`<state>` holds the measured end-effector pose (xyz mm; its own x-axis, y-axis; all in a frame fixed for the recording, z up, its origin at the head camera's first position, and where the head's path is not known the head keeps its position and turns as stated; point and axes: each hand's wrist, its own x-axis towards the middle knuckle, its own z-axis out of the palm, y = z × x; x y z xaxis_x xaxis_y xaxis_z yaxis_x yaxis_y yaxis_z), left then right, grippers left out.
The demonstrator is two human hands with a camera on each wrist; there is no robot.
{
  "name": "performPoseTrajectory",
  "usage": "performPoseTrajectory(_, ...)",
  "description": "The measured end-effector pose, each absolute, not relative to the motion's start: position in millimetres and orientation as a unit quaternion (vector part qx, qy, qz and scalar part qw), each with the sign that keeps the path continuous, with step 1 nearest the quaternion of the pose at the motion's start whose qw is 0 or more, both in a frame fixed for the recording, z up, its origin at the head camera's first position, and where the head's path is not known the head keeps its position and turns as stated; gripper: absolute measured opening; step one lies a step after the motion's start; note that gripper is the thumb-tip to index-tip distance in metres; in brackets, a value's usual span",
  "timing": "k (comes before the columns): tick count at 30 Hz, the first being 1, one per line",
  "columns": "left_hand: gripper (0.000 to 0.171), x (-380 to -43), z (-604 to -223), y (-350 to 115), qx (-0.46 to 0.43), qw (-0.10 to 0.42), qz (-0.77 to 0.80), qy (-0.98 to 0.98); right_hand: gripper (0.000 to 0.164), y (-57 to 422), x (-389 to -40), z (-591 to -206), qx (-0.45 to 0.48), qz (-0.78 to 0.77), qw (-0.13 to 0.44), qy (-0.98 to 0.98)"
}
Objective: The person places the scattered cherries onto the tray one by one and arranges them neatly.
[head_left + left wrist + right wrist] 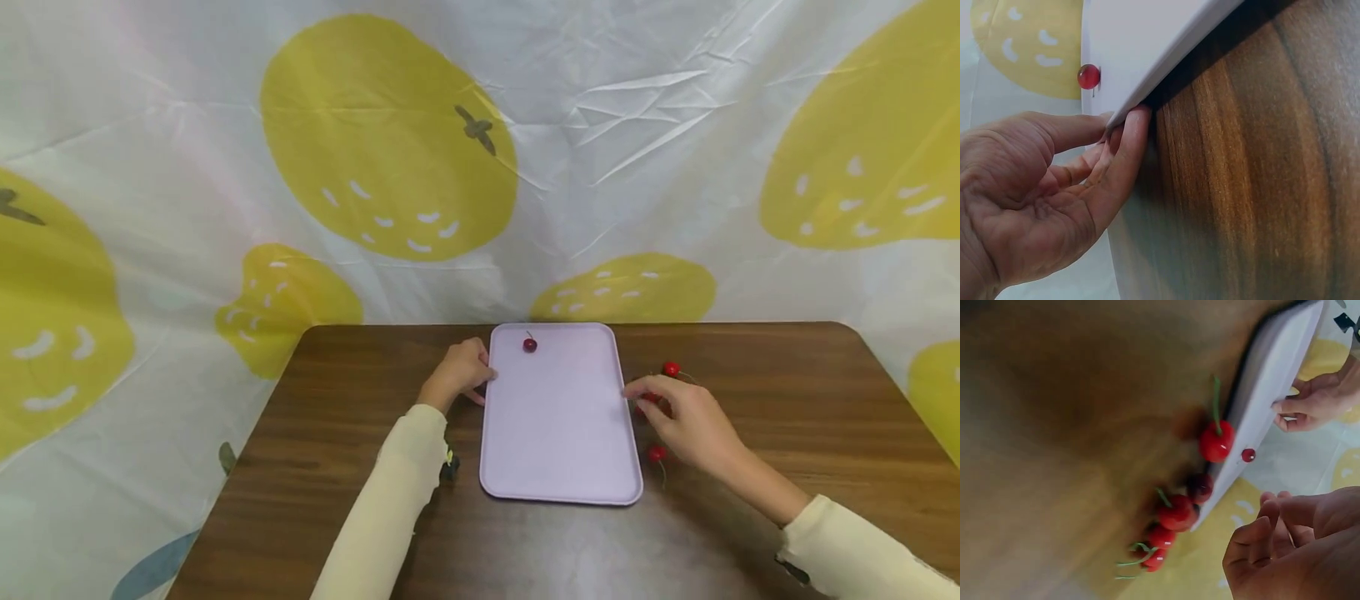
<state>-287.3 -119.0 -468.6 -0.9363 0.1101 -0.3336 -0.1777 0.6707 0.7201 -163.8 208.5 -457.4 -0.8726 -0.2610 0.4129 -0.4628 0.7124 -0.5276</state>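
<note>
A pale lilac tray (558, 425) lies on the table, with one dark red cherry (530, 345) near its far left corner. My left hand (467, 369) pinches the tray's left edge; in the left wrist view the thumb lies on the rim and the fingers go underneath. By the tray's right side, my right hand (690, 421) hovers over cherries with loosely bent fingers. Nothing shows between those fingers in the right wrist view. Several red cherries with green stems, among them a bright cherry (1216, 442) and a darker cherry (1200, 487), lie along that side.
The brown wooden table (360, 392) ends at a white hanging cloth (187, 192) printed with yellow fruit. A small dark object (450, 467) is partly hidden beside the left sleeve. Another cherry (657, 453) lies nearer the front, right of the tray.
</note>
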Motion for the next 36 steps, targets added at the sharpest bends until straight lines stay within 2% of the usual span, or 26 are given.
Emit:
performPoseTrajectory(7, 0.020, -286, -467, -118, -0.029, 0.178, 0.406, 0.896, 0.030, 230, -145, -472, 0.176, 0.314, 0.157, -0.920)
performPoseTrajectory(15, 0.020, -282, -466, -123, -0.026, 0.173, 0.414, 0.893, 0.030, 245, -138, -491, 0.108, 0.330, 0.178, -0.921)
performPoseTrajectory(27, 0.018, -280, -465, -128, -0.031, 0.174, 0.418, 0.891, 0.035, 248, -147, -496, 0.086, 0.331, 0.168, -0.924)
performPoseTrajectory(36, 0.019, -281, -468, -127, -0.023, 0.172, 0.421, 0.890, 0.029, 242, -152, -495, 0.066, 0.298, 0.137, -0.942)
